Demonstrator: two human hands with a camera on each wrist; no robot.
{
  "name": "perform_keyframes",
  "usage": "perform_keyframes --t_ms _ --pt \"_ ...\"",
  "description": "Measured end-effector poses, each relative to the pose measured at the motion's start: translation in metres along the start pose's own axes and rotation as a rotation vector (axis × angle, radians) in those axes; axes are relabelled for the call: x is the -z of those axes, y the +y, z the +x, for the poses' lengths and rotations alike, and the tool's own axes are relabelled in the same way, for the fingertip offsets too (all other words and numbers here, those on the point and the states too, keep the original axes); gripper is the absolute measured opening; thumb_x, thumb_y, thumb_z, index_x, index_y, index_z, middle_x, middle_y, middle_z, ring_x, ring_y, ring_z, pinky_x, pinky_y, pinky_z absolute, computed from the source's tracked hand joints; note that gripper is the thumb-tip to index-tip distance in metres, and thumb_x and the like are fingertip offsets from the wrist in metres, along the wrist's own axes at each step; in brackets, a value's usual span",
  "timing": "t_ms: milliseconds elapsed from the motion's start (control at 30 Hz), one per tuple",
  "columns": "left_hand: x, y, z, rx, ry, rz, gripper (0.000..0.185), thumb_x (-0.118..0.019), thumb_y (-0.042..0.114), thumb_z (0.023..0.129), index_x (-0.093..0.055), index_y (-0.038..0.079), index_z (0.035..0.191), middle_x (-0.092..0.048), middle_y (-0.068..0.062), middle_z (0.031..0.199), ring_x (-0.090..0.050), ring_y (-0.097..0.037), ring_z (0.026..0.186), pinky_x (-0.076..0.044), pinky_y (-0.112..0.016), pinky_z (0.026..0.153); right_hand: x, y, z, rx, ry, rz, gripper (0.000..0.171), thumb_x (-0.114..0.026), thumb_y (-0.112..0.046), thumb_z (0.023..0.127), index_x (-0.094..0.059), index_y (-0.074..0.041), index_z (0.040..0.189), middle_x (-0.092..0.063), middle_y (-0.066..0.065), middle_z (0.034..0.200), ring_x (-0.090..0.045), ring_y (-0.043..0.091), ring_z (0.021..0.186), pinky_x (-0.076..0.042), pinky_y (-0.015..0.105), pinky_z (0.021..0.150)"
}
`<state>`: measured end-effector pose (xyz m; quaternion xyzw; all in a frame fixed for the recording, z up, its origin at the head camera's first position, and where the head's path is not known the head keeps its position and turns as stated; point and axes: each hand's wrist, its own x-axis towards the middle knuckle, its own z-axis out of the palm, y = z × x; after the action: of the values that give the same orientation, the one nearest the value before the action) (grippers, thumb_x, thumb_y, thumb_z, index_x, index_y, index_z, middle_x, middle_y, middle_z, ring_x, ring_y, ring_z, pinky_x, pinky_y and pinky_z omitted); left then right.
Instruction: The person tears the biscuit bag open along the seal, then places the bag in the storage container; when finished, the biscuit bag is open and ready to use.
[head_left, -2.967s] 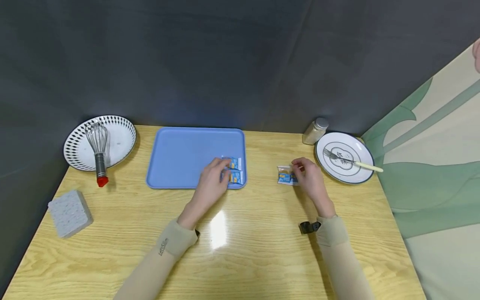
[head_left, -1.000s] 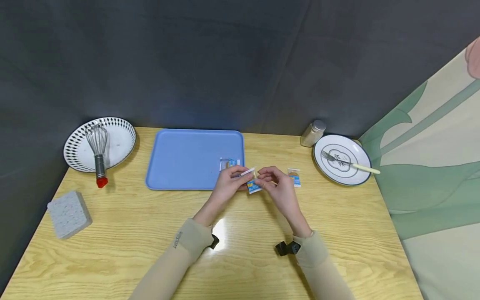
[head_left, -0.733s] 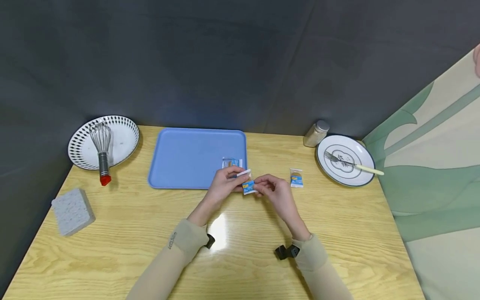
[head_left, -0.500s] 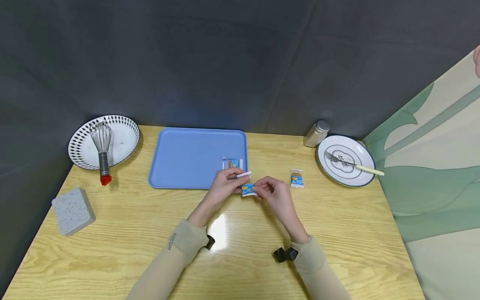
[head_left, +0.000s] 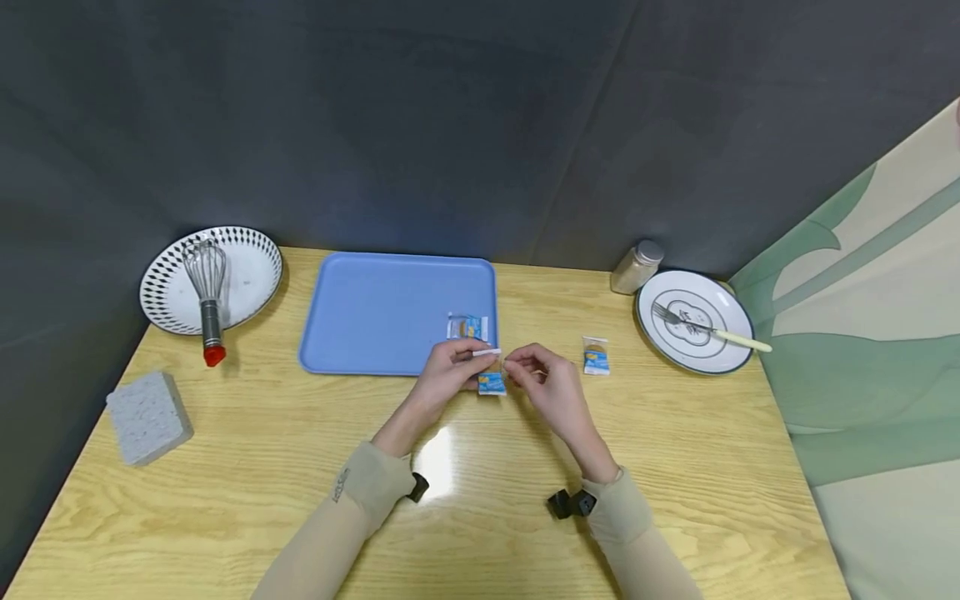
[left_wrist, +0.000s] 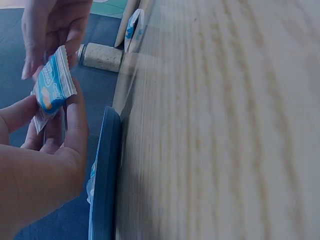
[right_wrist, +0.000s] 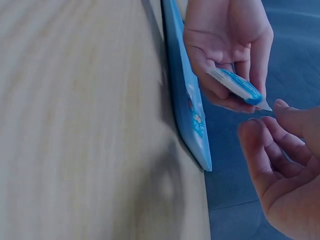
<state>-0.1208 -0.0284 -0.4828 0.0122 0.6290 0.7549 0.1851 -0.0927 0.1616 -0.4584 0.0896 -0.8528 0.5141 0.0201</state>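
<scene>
Over the near right corner of the blue tray (head_left: 390, 312), my left hand (head_left: 444, 372) pinches a small wrapped snack packet (head_left: 492, 383), blue with a clear upper part. The same packet (left_wrist: 54, 85) lies between thumb and fingers in the left wrist view. My right hand (head_left: 551, 385) is just right of it, fingers loosely bent. In the right wrist view, a narrow gap separates its thumb and fingertips, close to the packet's tip. A similar packet (head_left: 472, 327) sits on the tray, partly behind the left hand. Another packet (head_left: 596, 357) rests on the table to the right.
At the left are a whisk (head_left: 206, 279) on a patterned plate (head_left: 258, 287) and a grey speckled block (head_left: 150, 417). A glass shaker (head_left: 636, 267) stands back right, beside a plate (head_left: 693, 358) holding a fork (head_left: 731, 337). A dark curtain borders the wooden table (head_left: 480, 533) behind.
The left hand took one packet from the tray and brought it to the right hand. The right hand left its packet on the table, pinched the left hand's packet, and now has let go.
</scene>
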Motion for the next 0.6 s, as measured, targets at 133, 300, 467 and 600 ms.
perform_keyframes --t_ms 133,300,467,600 --pt "-0.001 -0.001 -0.001 0.003 -0.012 0.047 0.02 -0.07 0.011 0.105 -0.075 -0.003 0.119 -0.075 -0.011 0.102 -0.068 -0.012 0.088 -0.057 -0.027 0.071 0.001 -0.003 0.007 0.011 -0.003 -0.002 0.01 -0.077 -0.006 0.1 -0.076 0.002 0.106 -0.075 0.012 0.096 -0.072 0.025 0.087 -0.058 0.022 0.071" --pt "-0.002 -0.001 -0.002 -0.002 -0.001 0.073 0.02 -0.069 0.013 0.106 -0.076 -0.003 0.117 -0.075 -0.015 0.107 -0.067 -0.014 0.09 -0.057 -0.027 0.071 0.0 -0.001 0.013 0.009 -0.024 -0.032 0.009 -0.079 -0.004 0.098 -0.076 0.001 0.105 -0.075 0.011 0.094 -0.07 0.022 0.082 -0.057 0.022 0.069" --pt "-0.001 -0.001 0.0 -0.036 0.016 0.088 0.02 -0.069 0.013 0.107 -0.077 -0.003 0.116 -0.076 -0.016 0.107 -0.069 -0.024 0.094 -0.056 -0.026 0.07 -0.002 -0.001 0.016 0.009 -0.02 -0.001 0.008 -0.079 -0.003 0.098 -0.075 0.001 0.104 -0.074 0.01 0.094 -0.069 0.021 0.082 -0.056 0.022 0.069" --pt "0.0 0.0 0.0 -0.079 0.036 0.102 0.019 -0.07 0.011 0.106 -0.077 -0.005 0.115 -0.077 -0.013 0.1 -0.068 -0.017 0.084 -0.055 -0.025 0.066 -0.003 -0.001 0.019 0.02 -0.016 0.016 0.008 -0.079 -0.004 0.098 -0.075 0.001 0.103 -0.074 0.011 0.094 -0.069 0.021 0.082 -0.056 0.022 0.069"
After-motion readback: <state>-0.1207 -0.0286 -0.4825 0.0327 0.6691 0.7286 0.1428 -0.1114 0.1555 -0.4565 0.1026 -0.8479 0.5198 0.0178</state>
